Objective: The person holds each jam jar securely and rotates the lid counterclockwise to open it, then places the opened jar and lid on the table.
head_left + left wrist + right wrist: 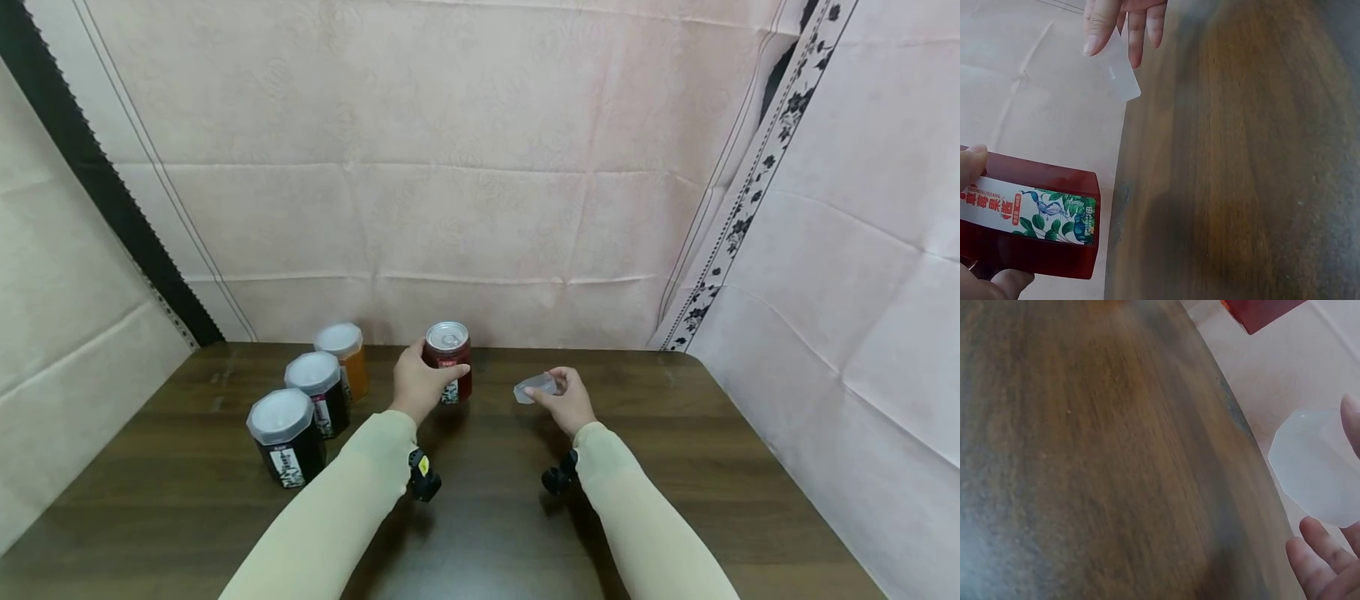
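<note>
My left hand point(418, 385) grips a dark red jam jar point(462, 386) by its side, thumb across the front. A silver pull-tab top point(447, 336) shows on this jar in the head view. Its printed label point(1054, 215), with green leaves, faces the left wrist camera. To the right, my right hand point(572, 405) pinches a translucent octagonal plastic lid point(1316, 465) between thumb and fingers. The lid is tilted and held apart from the jar. Whether the jar's base touches the table is hard to tell.
On the left, a row of capped jars stands on the brown wooden table point(480, 517): an orange jar point(357, 373) at the back, a dark jar point(331, 410) in the middle and another dark jar point(292, 458) in front. Pale cloth point(465, 208) hangs behind and at both sides.
</note>
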Available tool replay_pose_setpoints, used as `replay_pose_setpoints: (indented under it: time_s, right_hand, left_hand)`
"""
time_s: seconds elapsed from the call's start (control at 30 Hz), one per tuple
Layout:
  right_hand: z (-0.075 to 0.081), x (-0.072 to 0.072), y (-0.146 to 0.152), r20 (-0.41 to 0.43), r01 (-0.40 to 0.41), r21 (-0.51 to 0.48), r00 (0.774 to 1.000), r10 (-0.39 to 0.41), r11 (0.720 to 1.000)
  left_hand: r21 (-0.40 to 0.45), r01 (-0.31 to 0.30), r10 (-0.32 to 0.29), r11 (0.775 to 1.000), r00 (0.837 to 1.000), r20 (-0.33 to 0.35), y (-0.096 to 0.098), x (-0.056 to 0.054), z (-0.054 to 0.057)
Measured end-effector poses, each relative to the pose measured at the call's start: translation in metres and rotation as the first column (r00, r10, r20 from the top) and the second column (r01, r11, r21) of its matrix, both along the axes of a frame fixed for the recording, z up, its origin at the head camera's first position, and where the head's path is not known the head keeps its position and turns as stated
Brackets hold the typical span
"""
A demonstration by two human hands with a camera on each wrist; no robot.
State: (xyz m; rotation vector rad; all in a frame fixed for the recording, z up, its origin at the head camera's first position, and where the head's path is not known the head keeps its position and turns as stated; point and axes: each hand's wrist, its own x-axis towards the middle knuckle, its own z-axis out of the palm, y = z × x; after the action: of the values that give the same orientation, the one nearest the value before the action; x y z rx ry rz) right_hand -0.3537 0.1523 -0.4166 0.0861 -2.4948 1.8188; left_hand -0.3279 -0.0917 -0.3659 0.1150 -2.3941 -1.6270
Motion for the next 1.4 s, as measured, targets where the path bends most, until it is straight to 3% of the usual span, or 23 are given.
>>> replay_pose_setpoints:
  time_s: [0.33, 0.63, 1.4]
  right_hand:
    - [-0.002, -0.008, 0.003, -0.007, 0.008, 0.012, 1.0, -0.008, 1.0]
    - [-0.006, -0.02, 0.004, 0.05, 0.011, 0.018, 0.999, -0.012, 1.0]
    - [-0.008, -0.024, -0.009, 0.052, 0.018, 0.004, 0.998, -0.018, 1.0]
  left_hand:
    - [0.008, -0.009, 0.009, 1.0, 1.0, -0.008, 0.005, -0.01, -0.003]
    - [0.024, -0.014, 0.014, 1.0, 1.0, -0.002, 0.006, -0.015, -0.007]
    - [0.037, -0.044, 0.044, 0.998, 0.999, 0.012, 0.007, -0.031, -0.013]
